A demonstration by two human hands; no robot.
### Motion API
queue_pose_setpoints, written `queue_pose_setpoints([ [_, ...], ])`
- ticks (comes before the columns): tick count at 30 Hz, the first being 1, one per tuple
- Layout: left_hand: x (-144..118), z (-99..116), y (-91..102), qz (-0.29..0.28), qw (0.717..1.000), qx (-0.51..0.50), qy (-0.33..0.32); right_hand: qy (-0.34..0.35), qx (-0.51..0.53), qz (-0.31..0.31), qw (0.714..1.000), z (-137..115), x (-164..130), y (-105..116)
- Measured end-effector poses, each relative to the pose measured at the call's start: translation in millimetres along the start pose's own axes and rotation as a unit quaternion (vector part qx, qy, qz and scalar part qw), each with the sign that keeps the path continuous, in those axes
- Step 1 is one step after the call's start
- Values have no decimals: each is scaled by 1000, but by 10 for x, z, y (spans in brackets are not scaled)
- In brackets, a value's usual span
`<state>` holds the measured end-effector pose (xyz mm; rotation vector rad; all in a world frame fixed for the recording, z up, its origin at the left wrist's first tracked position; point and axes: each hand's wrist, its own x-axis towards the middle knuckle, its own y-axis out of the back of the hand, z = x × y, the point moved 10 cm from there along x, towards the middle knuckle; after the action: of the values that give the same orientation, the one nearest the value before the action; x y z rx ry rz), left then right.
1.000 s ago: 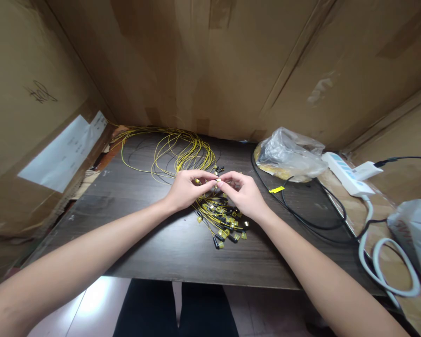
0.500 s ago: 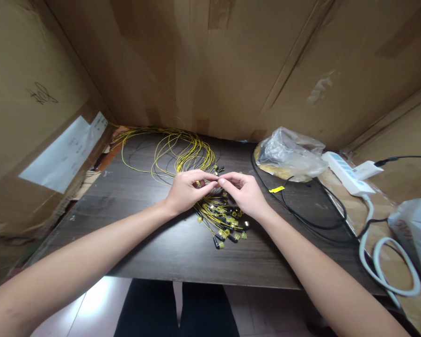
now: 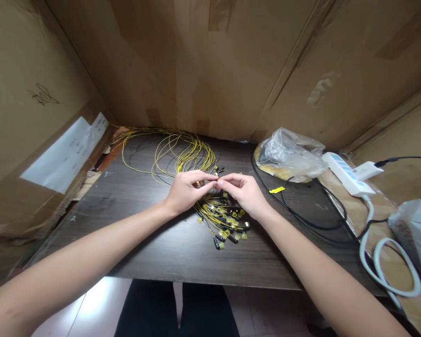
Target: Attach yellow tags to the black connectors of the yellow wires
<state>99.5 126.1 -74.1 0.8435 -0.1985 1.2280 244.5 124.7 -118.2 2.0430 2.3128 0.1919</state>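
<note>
Bare left hand (image 3: 184,192), bare right hand (image 3: 247,194), one thin yellow cable bundle (image 3: 191,163) trailing far left.
Both pinch one tiny, mostly hidden piece (image 3: 216,182), fingertips meeting.

thin cables (image 3: 197,157): bright yellow | connectors (image 3: 216,242): black | caps (image 3: 221,245): translucent yellow | tabletop (image 3: 154,255): dark brown, streaked wood grain | cardboard (image 3: 154,61): tan-brown (dark scrawl (image 3: 45,94) at left) | paper label (image 3: 65,157): white, grey print | power strip (image 3: 340,170): white, pale-blue patches | looped cable (image 3: 324,228): black | tag (image 3: 277,190): vivid yellow
</note>
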Motion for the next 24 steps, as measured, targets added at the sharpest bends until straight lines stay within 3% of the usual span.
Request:
queue_pose_setpoints([
  [11,7,-160,-111,-47,993,-64,88,36,-27,21,999,-60,-8,69],
  [19,-4,-143,-93,-32,992,-71,104,46,-65,41,996,-94,-21,88],
  [24,1,-74,-57,-20,997,-33,71,59,-80,9,995,-141,-24,32],
])
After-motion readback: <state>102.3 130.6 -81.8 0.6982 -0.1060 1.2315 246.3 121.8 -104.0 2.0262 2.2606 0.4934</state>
